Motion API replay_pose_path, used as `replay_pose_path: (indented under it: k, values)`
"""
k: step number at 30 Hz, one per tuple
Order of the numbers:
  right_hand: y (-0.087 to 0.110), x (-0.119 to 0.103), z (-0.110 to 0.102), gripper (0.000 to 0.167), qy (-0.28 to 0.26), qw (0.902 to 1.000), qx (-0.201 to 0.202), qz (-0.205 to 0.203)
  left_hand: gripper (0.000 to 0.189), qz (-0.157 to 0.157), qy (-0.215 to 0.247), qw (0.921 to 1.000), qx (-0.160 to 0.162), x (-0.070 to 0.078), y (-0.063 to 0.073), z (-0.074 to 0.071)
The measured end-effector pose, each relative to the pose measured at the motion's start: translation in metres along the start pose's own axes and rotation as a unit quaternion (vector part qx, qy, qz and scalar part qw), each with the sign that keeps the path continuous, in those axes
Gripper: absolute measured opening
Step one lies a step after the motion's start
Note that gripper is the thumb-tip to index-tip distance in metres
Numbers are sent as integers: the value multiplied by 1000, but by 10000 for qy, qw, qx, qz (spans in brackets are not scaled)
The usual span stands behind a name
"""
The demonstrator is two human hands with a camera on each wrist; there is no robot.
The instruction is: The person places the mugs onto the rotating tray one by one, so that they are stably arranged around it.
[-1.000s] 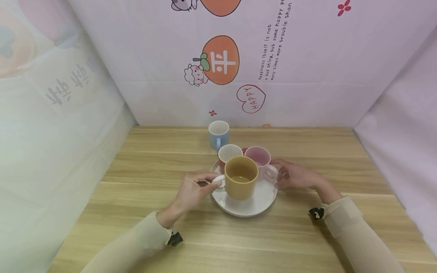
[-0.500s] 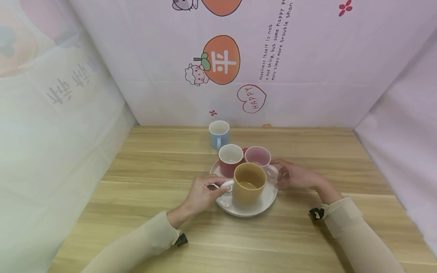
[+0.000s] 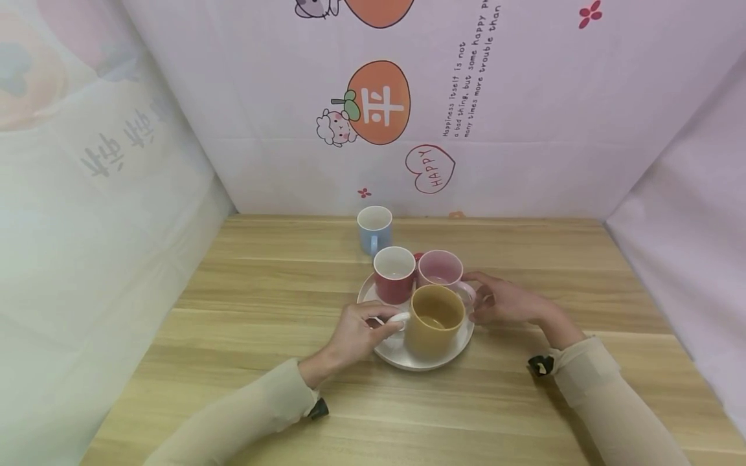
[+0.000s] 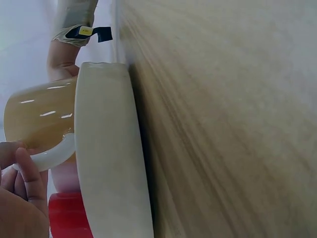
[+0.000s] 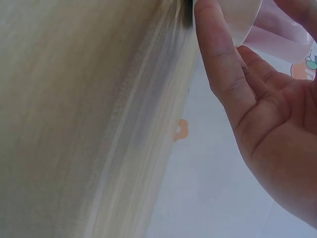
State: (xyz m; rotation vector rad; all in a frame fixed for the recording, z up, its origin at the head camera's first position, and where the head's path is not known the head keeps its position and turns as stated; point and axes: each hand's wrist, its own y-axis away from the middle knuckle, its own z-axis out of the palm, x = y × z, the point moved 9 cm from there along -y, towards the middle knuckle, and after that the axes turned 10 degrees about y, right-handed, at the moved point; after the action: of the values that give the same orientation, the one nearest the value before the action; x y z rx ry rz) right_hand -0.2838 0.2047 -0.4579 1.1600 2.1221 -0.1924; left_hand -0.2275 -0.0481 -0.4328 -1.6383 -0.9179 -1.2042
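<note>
My left hand (image 3: 355, 333) pinches the white handle (image 4: 54, 154) of a yellow mug (image 3: 434, 327). The mug is upright at the front of a round white plate (image 3: 396, 353), its base right at the plate's surface in the left wrist view. Behind it on the plate are a red mug (image 3: 394, 285) with a white inside and a pink mug (image 3: 441, 266). At the plate's right edge is my right hand (image 3: 509, 301), beside the pink mug's handle. In the right wrist view its long fingers (image 5: 223, 64) reach straight to the plate's side.
A light blue mug (image 3: 375, 234) stands on the wooden table (image 3: 280, 272) behind the plate, off it. A printed white cloth (image 3: 291, 129) hangs along the table's back edge, with more cloth at both sides.
My left hand has carried the yellow mug rightward and toward me, so the red mug shows more. The right hand and the other mugs have stayed where they were.
</note>
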Motion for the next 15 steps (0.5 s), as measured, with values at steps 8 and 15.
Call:
replay_pose_path:
  k: [8,15]
  values:
    - [-1,0,0,82,-22,10000,12,-15,18,121,-184,9998,-1,-6,-3,4]
    - [0,-1,-1,82,166,9998,51,-42,19,-30,-218,9997,-97,-8,-5,10]
